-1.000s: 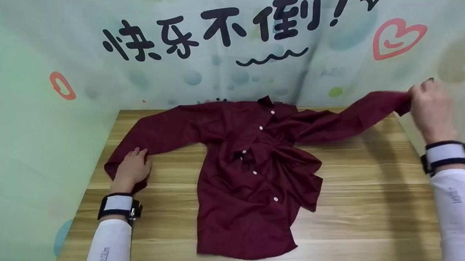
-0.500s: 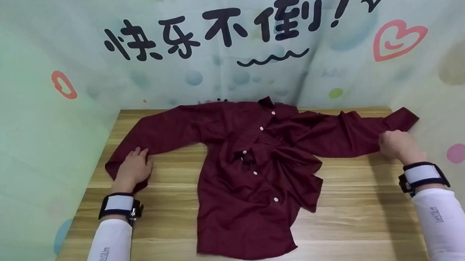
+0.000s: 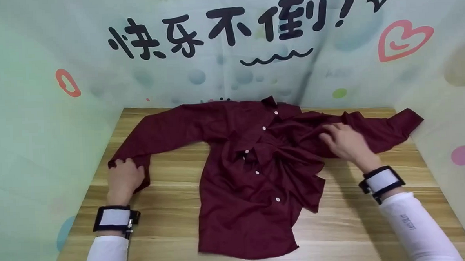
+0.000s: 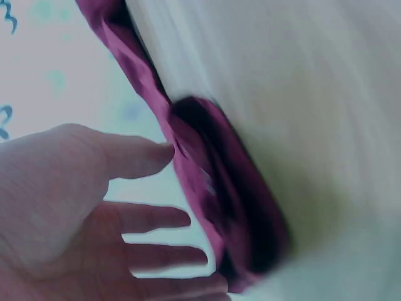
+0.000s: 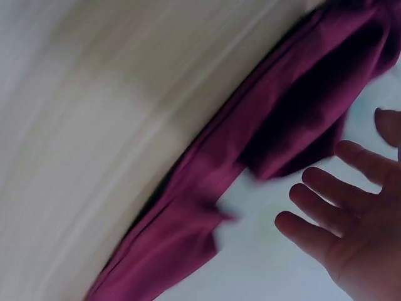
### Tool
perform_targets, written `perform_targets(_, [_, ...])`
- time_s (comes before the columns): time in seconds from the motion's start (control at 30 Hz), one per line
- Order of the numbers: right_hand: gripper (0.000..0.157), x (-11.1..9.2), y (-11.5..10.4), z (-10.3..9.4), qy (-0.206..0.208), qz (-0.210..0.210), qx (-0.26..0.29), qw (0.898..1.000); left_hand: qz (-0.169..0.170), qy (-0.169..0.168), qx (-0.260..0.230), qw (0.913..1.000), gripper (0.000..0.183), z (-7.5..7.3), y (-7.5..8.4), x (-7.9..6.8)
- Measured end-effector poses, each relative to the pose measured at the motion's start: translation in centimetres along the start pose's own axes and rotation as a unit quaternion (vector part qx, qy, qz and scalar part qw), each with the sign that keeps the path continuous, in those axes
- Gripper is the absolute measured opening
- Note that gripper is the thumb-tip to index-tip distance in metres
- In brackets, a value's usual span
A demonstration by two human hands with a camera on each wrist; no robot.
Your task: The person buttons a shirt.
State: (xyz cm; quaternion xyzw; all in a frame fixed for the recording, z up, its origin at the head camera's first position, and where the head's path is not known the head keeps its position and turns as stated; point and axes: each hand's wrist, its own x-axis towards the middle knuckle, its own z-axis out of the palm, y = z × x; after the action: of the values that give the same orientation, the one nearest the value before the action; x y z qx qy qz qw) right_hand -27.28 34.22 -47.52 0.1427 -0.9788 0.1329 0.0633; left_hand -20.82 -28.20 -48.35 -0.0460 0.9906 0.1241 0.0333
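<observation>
A dark red button-up shirt (image 3: 236, 224) lies front up, its sleeves spread to both sides and its right half bunched in folds. My left hand (image 3: 125, 178) is at the cuff of the left-side sleeve (image 3: 169, 127). In the left wrist view, thumb and fingertips of that hand (image 4: 94, 207) meet the edge of the cuff (image 4: 210, 182), fingers fairly straight. My right hand (image 3: 345, 143) hovers over the right-side sleeve (image 3: 385, 133). Seen from the right wrist, the fingers (image 5: 326, 210) are spread and apart from the cloth (image 5: 263, 132), holding nothing.
The shirt rests on a wooden tabletop (image 3: 166, 227). A printed cloth backdrop (image 3: 199, 88) with black lettering stands along the far edge and both sides. White sleeves (image 3: 419, 228) and wrist straps (image 3: 383, 180) cover my forearms.
My right hand lowered the right-side sleeve onto the table, let go of it and moved left over the shirt. My left hand stayed at its cuff, shifting slightly toward me.
</observation>
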Motion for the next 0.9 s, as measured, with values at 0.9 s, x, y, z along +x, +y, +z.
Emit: perform_targets(0.9, [0.091,1.5,-5.7,4.2,-0.214,-0.054,0.041,0.975,-0.097,0.078,-0.174,0.9768,0.035,-2.0,-2.2,4.3])
